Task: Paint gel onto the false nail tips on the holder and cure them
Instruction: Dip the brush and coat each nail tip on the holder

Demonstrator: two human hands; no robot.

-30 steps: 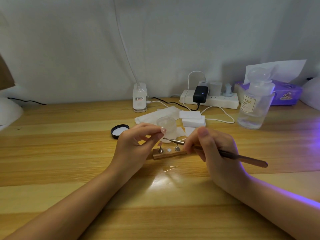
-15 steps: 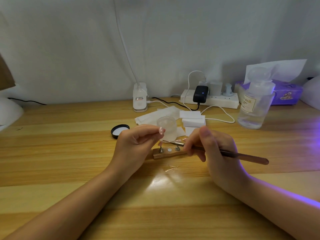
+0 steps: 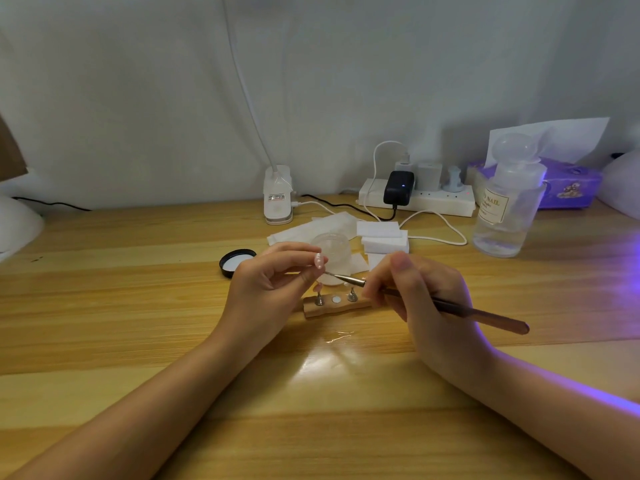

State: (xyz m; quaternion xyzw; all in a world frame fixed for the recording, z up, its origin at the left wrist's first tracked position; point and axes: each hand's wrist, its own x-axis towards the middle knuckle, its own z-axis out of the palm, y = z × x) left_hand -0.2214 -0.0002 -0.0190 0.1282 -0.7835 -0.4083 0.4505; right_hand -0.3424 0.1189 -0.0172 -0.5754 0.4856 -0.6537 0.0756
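Left hand [image 3: 266, 289] pinches nail tip [image 3: 318, 260] above holder [image 3: 337, 305] on table [image 3: 138, 341]. Right hand [image 3: 426, 292] grips brush [image 3: 450, 304], tip touching nail. Advise: light, even strokes; steady wrists; avoid flooding edges.

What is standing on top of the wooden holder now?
On the wooden holder stand two small metal pegs, with a white round spot between them. The left peg seems to carry a pink nail tip. The right hand covers the holder's right end.

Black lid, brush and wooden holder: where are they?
black lid [image 3: 231, 263]: head view, on its white inside.
brush [image 3: 485, 315]: head view, on its brown handle.
wooden holder [image 3: 313, 311]: head view, on its left end.
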